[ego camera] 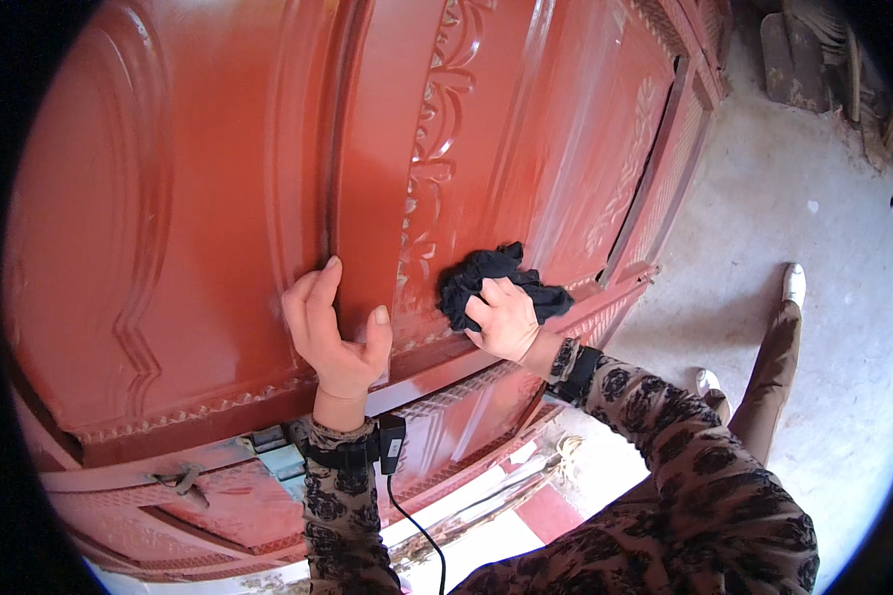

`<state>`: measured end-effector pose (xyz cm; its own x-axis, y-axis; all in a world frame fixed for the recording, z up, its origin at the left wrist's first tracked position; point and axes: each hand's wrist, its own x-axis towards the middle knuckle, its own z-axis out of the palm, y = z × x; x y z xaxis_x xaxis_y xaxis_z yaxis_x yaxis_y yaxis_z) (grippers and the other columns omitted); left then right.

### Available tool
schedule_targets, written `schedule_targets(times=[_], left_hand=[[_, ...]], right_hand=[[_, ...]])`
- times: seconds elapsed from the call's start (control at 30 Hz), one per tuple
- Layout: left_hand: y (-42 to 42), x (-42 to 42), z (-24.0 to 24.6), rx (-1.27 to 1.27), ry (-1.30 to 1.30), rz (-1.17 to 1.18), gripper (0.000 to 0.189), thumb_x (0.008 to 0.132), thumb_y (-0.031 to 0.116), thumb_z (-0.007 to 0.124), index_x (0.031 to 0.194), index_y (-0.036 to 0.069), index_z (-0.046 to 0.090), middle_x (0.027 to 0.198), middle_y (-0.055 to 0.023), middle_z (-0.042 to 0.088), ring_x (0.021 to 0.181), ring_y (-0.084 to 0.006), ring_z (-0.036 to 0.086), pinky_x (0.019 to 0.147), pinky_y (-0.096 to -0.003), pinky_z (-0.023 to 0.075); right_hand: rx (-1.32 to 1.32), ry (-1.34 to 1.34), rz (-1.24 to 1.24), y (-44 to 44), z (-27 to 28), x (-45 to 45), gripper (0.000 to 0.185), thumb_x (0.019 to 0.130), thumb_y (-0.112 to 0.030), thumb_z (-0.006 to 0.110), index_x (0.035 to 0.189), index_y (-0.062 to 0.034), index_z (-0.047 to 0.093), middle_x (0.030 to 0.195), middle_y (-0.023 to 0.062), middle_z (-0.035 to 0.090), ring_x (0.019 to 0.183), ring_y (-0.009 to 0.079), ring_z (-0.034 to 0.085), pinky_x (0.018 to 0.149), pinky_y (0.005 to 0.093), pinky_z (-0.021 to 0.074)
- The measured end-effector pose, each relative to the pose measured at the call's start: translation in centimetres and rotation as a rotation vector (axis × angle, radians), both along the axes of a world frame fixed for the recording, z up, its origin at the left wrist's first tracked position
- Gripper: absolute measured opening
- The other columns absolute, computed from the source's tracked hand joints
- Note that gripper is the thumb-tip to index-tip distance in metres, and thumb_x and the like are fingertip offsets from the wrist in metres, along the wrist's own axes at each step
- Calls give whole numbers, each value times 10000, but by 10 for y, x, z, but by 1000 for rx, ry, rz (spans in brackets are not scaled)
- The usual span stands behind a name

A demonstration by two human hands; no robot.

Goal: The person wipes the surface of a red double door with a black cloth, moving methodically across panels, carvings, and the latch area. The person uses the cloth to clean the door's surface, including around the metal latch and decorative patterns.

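Before me stands a red door [216,208] with moulded panels and a raised scroll pattern [435,126] down its middle. My right hand [507,316] grips a bunched black cloth [480,271], pressed against the lower part of the door right of the scroll pattern. Nothing is held in my left hand [335,335]. Its fingers are apart and bent, with the fingertips at the dark vertical seam [335,171] of the door. Whether they touch the surface I cannot tell. My right fingertips are partly hidden in the cloth folds.
A strapped black device [392,445] with a cable [420,528] is on my left wrist. A metal latch [186,483] juts out at the lower left. Legs in brown trousers [770,379] and pale shoes stand on the concrete floor [722,223]. Dark objects [792,63] lie at the upper right.
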<state>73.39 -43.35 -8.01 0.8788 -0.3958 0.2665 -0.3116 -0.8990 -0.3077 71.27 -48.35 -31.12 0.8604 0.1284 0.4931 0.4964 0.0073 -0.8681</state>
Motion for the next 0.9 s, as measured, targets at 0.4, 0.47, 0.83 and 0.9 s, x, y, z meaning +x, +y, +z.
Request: schedule_targets(times=[0.4,0.47,0.83,0.9], left_hand=[[2,-1,0,4,6,20,508,759,250,649,1184,-14,564,1073,-188,513,959,-337,520,851,-423,439],[2,-2,1,15,9,23,509,766,245,645,1193,-18,560,1081,-195,513,970,-341,520,864,-423,436],[4,-3,1,24,-1,41,532,804,310,615,1206,-32,546,1079,-192,506,973,-315,516,840,-391,442],[5,-3,1,51,-5,30,534,805,311,613,1207,-33,545,1082,-192,503,975,-314,515,843,-389,440]], right_hand=[[90,-292,219,17,43,0,250,646,-277,680,844,-147,603,915,35,512,791,223,561,646,327,493],[67,-438,205,23,19,-10,264,653,-281,661,881,-166,596,898,13,513,832,205,562,642,287,497],[-7,196,-187,5,-94,36,339,588,-184,718,856,-39,571,931,169,517,871,374,528,738,441,490],[109,398,-429,-3,-93,72,319,672,-143,667,920,-25,505,942,206,478,888,414,514,742,486,467]])
